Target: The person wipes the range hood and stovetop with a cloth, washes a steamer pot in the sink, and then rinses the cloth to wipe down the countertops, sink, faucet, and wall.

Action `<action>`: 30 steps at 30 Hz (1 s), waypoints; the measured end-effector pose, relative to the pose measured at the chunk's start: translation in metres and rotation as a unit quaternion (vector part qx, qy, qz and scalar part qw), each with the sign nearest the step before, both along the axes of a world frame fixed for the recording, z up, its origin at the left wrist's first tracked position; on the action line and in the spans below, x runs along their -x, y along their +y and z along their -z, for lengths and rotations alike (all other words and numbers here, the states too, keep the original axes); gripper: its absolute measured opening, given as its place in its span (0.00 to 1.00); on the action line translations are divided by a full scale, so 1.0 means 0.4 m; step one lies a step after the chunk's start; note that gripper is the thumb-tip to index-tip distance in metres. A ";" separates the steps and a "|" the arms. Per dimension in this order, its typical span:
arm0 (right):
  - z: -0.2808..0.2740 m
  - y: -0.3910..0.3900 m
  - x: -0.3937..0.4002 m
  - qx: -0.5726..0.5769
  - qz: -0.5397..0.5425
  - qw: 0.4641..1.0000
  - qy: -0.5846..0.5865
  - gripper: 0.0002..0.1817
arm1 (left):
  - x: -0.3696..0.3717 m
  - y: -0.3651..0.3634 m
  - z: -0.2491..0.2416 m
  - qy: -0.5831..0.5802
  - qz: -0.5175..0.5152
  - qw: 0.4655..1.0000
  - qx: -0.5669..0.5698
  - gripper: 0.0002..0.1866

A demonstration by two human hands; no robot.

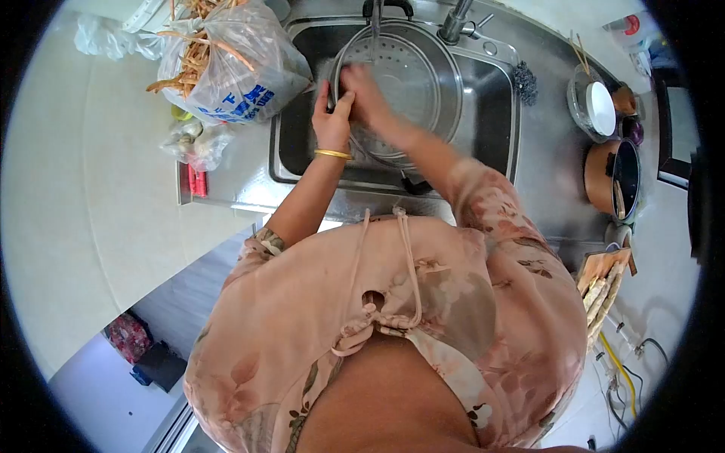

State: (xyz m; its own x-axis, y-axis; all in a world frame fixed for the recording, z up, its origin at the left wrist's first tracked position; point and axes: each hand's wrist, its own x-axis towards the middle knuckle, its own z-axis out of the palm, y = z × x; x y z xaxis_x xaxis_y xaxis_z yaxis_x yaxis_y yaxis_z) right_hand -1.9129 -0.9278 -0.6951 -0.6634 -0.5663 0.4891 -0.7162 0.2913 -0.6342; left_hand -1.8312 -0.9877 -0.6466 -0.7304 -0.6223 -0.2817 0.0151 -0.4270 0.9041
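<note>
In the sink (pixel 483 113) sits a round stainless steel steamer pot (pixel 451 90), with dark handles at its far and near sides. Small holes show in the metal at its upper part. My left hand (pixel 332 124), with a gold bangle at the wrist, grips the pot's left rim, thumb on the near side. My right hand (pixel 364 94) reaches across to the inside of the same rim, beside the left fingers. It is smeared by motion, and whether it holds anything is hidden. The faucet spout (pixel 376 26) hangs over the pot.
Left of the sink stand a plastic bag of dried brown strips (pixel 249 72) and a smaller knotted bag (pixel 198 143). A dark scrubber (pixel 524 83) lies at the sink's right edge. Farther right are a white bowl (pixel 601 108) and a brown pot (pixel 602 177).
</note>
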 end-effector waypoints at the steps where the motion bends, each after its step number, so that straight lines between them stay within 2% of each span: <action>1: 0.001 0.001 0.086 -0.072 0.033 0.995 -0.063 0.17 | -0.005 -0.007 0.007 0.001 0.012 1.000 -0.008 0.34; 2: 0.003 0.028 0.144 -0.143 0.066 0.979 -0.127 0.18 | -0.011 -0.016 0.009 0.001 0.025 1.000 -0.016 0.34; 5: 0.064 0.140 0.119 -0.083 0.256 0.963 0.007 0.22 | -0.016 -0.031 0.004 -0.005 0.032 0.999 -0.014 0.33; 7: -0.008 0.159 -0.022 -0.201 0.161 0.966 -0.029 0.23 | -0.006 -0.037 0.010 -0.014 0.021 1.000 0.003 0.33; 9: 0.017 0.106 -0.127 -0.034 0.012 0.998 -0.060 0.18 | 0.002 -0.026 0.018 -0.001 0.007 1.000 0.014 0.33; 12: 0.045 0.019 -0.019 -0.004 -0.066 0.997 0.042 0.19 | -0.012 -0.031 0.004 -0.025 0.036 0.999 0.032 0.33; 14: 0.019 0.042 0.080 -0.004 0.012 0.998 0.058 0.18 | -0.013 -0.043 -0.004 -0.038 0.046 0.996 0.073 0.33; 17: 0.028 0.121 0.103 -0.024 0.141 0.989 0.040 0.19 | -0.010 -0.046 -0.025 -0.031 0.041 0.994 0.093 0.33; 18: 0.031 0.131 0.043 -0.074 0.140 0.987 0.015 0.19 | -0.007 -0.052 0.002 -0.021 0.037 0.997 0.064 0.34; 21: -0.006 0.095 -0.083 0.012 -0.041 0.999 0.025 0.18 | -0.003 -0.023 -0.017 -0.002 0.026 0.999 0.038 0.34; 22: 0.037 0.085 -0.046 -0.003 -0.024 0.998 0.050 0.18 | 0.001 -0.023 -0.014 0.012 0.010 1.000 0.018 0.35; 25: -0.059 0.099 0.060 0.001 0.102 0.995 0.011 0.19 | -0.002 -0.021 -0.045 -0.010 0.028 0.998 0.048 0.35; 26: -0.023 0.089 0.098 -0.059 0.158 0.986 0.003 0.19 | 0.004 -0.025 -0.037 -0.005 0.019 0.998 0.055 0.35; 27: 0.023 0.087 0.079 -0.040 0.138 0.990 0.016 0.19 | 0.006 -0.031 -0.031 -0.009 0.023 0.998 0.055 0.35; 29: 0.013 0.083 -0.020 -0.006 0.096 0.994 0.043 0.19 | 0.014 -0.042 -0.018 -0.015 0.033 0.998 0.051 0.36; 30: 0.009 0.065 -0.058 0.056 0.009 0.997 0.058 0.13 | 0.018 -0.036 -0.021 -0.012 0.035 0.997 0.066 0.35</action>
State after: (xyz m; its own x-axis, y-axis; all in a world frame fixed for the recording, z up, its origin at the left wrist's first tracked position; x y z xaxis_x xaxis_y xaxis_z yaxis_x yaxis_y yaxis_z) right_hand -1.8895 -0.9016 -0.6989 -0.6075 -0.4932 0.6227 -0.7825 0.2369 -0.5758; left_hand -1.8384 -1.0022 -0.6382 -0.7673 -0.6026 -0.2194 -0.0333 -0.3043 0.9520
